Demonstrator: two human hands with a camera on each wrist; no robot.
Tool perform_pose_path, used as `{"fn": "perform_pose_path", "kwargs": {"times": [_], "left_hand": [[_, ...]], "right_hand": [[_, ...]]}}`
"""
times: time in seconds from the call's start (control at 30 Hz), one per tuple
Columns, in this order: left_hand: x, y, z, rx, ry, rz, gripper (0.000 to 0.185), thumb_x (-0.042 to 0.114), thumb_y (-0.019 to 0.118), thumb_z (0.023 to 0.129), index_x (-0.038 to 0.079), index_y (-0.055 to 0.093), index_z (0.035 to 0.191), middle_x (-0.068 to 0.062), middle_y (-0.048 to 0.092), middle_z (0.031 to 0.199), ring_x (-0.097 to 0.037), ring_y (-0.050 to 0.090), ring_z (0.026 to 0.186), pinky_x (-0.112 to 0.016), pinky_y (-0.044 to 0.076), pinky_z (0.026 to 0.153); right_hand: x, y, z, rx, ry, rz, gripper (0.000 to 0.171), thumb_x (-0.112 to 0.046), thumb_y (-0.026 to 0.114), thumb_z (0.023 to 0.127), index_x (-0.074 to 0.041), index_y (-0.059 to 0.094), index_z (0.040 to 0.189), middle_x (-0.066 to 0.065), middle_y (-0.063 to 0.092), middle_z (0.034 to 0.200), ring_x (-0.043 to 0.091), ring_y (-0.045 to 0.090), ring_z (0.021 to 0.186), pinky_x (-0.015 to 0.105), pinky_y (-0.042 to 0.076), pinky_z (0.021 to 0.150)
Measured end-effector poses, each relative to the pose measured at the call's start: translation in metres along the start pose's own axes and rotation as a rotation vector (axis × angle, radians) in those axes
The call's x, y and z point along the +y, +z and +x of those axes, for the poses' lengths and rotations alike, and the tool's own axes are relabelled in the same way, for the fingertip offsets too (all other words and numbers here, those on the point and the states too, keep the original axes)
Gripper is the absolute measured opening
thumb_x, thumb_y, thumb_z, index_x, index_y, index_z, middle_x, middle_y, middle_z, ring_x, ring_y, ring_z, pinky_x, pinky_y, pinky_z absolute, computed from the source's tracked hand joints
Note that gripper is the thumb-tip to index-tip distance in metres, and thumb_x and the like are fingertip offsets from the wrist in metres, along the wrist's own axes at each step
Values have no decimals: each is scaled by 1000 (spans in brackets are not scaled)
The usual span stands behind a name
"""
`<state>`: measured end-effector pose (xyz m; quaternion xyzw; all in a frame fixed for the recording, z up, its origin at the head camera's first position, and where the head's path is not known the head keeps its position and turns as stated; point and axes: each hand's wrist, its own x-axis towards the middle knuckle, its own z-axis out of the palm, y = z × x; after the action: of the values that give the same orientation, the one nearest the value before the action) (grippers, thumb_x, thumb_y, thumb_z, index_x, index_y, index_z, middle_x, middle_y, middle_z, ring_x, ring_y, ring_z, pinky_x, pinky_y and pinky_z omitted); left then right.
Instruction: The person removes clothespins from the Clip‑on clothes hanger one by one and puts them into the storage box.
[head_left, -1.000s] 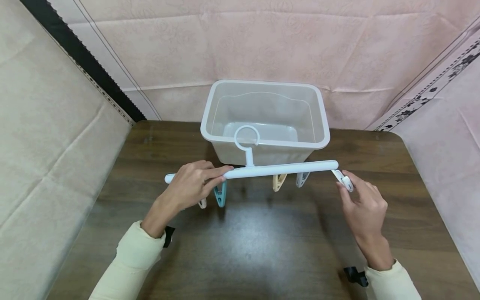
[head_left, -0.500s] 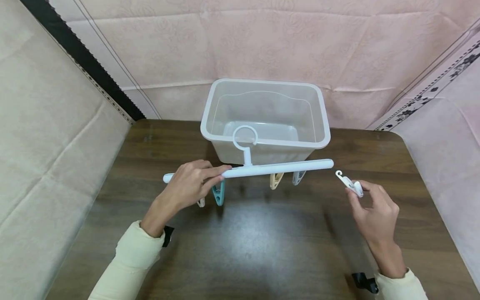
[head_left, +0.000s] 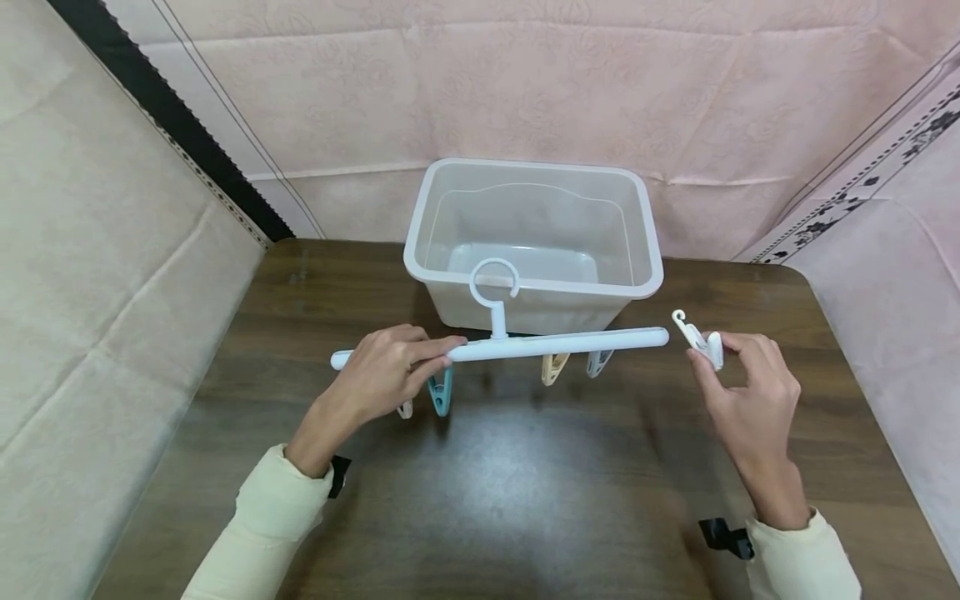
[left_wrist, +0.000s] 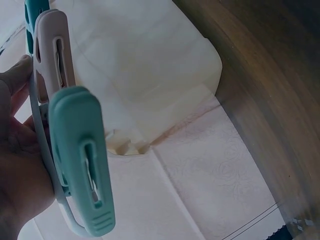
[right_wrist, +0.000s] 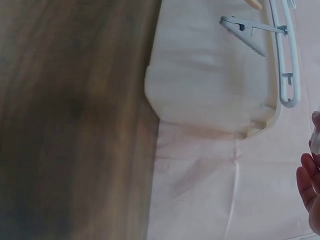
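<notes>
My left hand (head_left: 386, 367) grips a white clothes hanger (head_left: 570, 343) left of its round hook, holding it level above the table. Clothespins hang from the bar: a teal one (head_left: 441, 392) and a pale pink one (left_wrist: 52, 45) near this hand, a yellow one (head_left: 553, 368) and a grey one (right_wrist: 245, 32) farther right. Another teal clothespin (left_wrist: 80, 160) shows large in the left wrist view. My right hand (head_left: 757, 392) pinches a white clothespin (head_left: 701, 343) between thumb and fingers. Its small hooked end points up and left, just off the hanger's right end.
Behind the hanger, a pale grey plastic bin (head_left: 532, 287) stands at the back of the brown wooden table (head_left: 510, 500). Pale patterned cloth (head_left: 555, 92) hangs behind the table and along both sides.
The white clothespin has come away from the hanger's right end as my right hand drew back to the right. Its hooked end has since risen. My left hand keeps its hold.
</notes>
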<state>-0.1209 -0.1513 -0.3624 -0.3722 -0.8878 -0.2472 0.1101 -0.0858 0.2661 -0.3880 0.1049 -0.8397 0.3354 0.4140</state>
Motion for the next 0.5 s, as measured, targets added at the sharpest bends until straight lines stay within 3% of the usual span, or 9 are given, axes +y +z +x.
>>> {"fn": "perform_pose_path", "kwargs": {"times": [0.33, 0.5], "left_hand": [[-2, 0, -2, 13, 7, 4, 32, 14, 75, 92, 12, 73, 124, 1, 61, 72, -8, 45, 58, -25, 40, 51], [-2, -1, -3, 8, 2, 5, 31, 14, 75, 92, 12, 74, 123, 1, 62, 72, -8, 46, 59, -25, 40, 51]], "right_hand": [[-13, 14, 28, -37, -6, 10, 50, -2, 84, 76, 1, 67, 123, 20, 69, 100, 33, 63, 87, 13, 38, 89], [-16, 24, 42, -57, -61, 15, 47, -5, 83, 79, 0, 67, 123, 20, 69, 99, 33, 65, 88, 18, 40, 87]]}}
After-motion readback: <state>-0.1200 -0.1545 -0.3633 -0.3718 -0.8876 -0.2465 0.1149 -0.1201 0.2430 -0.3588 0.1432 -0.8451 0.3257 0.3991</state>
